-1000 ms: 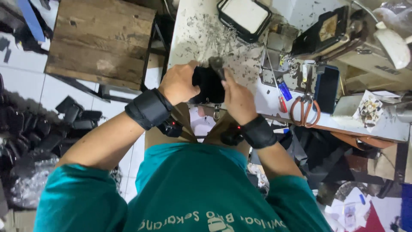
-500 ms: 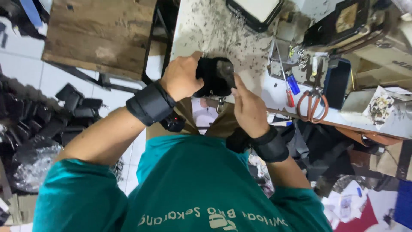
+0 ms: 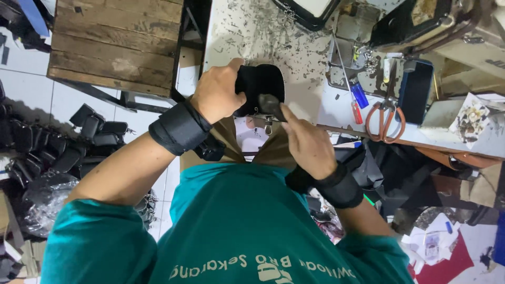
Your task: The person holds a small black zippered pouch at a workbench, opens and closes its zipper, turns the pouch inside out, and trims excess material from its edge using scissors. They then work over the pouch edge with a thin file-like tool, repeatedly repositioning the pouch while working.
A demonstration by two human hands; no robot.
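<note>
Centre frame: left hand (image 3: 216, 95) wrapped around a small black pouch (image 3: 261, 87) at the near edge of the white surface (image 3: 310, 73). Right hand (image 3: 305, 139) pinches a dark tab (image 3: 269, 104) at the pouch. Orange-handled scissors (image 3: 386, 117) lie right.

The small black pouch (image 3: 260, 87) looks like matt leather. The white desk (image 3: 247, 37) is smooth, speckled with dark scraps. The orange-handled scissors (image 3: 386, 113) have metal blades; the brown plank board (image 3: 115, 44) is rough wood.

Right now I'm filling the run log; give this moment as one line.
left hand: grips black pouch | right hand: pinches pouch's lower edge | scissors: on worktable
</note>
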